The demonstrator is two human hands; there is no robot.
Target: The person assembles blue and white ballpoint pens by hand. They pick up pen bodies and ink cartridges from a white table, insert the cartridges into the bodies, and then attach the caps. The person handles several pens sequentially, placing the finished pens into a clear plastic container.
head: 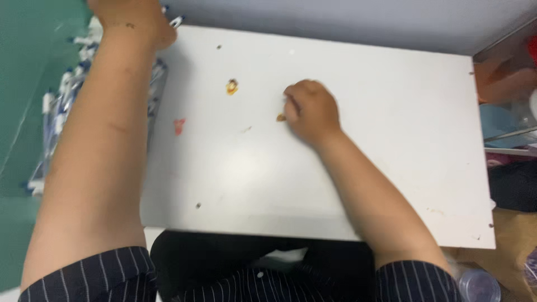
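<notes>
**Right hand pinches at a small brown bit, left hand off among the pens**

While the head camera looks straight down, the right hand (311, 112) sits curled on the white surface (391, 168), knuckles up. Its fingers (292, 103) are drawn together at the tips, and right at those tips lies a small brown scrap (281, 117), touching or very nearly so. Whether the scrap is actually pinched I cannot tell; the picture is soft there. The wrist rests low on the board, which looks like a way of steadying a fine pick at something tiny.

Over on the other side, the left hand (134, 22) stretches far forward past the surface's top left corner, the forearm lying along the left edge. The top of the picture cuts off its fingers, so I cannot tell if they are apart or closed. It reaches over a heap of blue-and-white pens (61, 106) lying on the green floor (22, 67) just beside the board.

Scattered on the surface between the arms: a small yellow-brown sticker-like piece (232, 86), well apart from the right hand, and a pale red mark (179, 126) nearer the left forearm. The board appears to rest across the person's lap, striped dark sleeves (100, 277) at the bottom. Clutter sits off to the right, including a light blue thing (498, 123).
</notes>
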